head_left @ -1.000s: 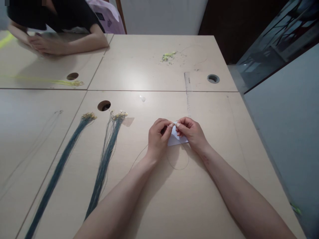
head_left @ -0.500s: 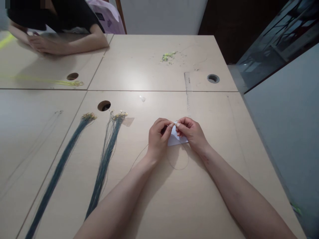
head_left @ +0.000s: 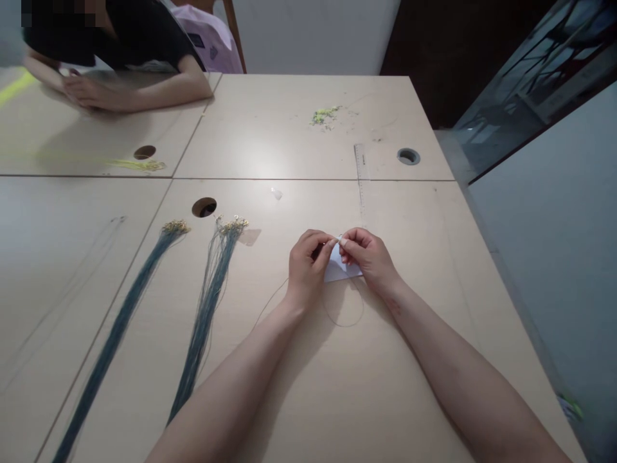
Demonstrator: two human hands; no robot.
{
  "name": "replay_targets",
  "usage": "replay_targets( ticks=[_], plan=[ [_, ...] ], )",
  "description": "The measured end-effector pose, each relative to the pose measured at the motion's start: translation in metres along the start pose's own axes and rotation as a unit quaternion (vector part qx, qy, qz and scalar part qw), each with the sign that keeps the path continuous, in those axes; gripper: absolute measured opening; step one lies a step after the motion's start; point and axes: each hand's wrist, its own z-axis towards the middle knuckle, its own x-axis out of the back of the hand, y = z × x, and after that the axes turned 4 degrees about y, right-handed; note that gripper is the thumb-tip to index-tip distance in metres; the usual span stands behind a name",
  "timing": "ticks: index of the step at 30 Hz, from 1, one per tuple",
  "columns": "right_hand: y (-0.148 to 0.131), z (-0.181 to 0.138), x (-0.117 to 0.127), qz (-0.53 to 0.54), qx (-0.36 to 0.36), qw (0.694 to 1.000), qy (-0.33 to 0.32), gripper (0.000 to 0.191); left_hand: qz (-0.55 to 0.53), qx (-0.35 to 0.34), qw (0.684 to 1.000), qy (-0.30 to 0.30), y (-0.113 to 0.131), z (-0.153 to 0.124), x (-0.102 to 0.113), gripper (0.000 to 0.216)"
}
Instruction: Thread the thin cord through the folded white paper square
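My left hand and my right hand meet fingertip to fingertip, both closed in a pinch. A thin fishing line runs from between them, curling into a loop on the table below; another stretch passes out to the left of my left wrist. The tiny part held at the fingertips is too small to make out. Under the hands lies a small white card. To the left are two bundles of teal fishing lines, with gold-coloured hooks clustered at their far ends.
A clear ruler lies beyond my hands. Yellow-green scraps are scattered farther back. Round holes pierce the table. Across at the far left sits a person with forearms on the table, near yellow lines.
The camera view has shifted slightly. My hands keep the same pinch at nearly the same spot, and the loop of line looks slightly smaller.
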Motion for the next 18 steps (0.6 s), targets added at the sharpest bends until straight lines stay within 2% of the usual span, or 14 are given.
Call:
replay_targets(
  ticks=[18],
  plan=[
    [-0.0001,0.0011,-0.001,0.005,-0.007,1.0,-0.003,0.016,-0.005,0.012,1.0,-0.017,0.0022,0.0014,0.0027,0.015]
  ],
)
